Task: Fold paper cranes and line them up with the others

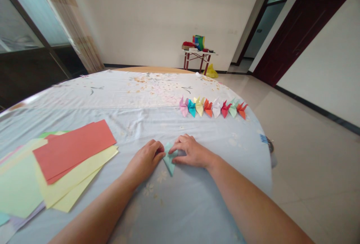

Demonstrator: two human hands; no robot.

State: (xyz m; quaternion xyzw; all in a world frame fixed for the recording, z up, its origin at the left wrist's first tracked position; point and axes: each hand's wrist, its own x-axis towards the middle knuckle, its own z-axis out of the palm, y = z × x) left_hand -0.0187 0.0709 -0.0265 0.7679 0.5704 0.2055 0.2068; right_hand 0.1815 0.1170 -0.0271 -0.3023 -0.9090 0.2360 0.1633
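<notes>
A small pale-green folded paper [169,162] lies on the table's light-blue cloth [197,199], pointed end toward me. My left hand [145,160] has its fingers curled and pinches the paper's left edge. My right hand [189,151] presses down on the paper's right side with bent fingers. Most of the paper's upper part is hidden under the fingers.
A row of several folded paper cranes [213,107] in mixed colours stands farther back on the right. Loose sheets of red [73,148], yellow and green paper are stacked at the left. The table's edge curves away at the right; beyond it lies tiled floor and a small red-legged side table [197,56].
</notes>
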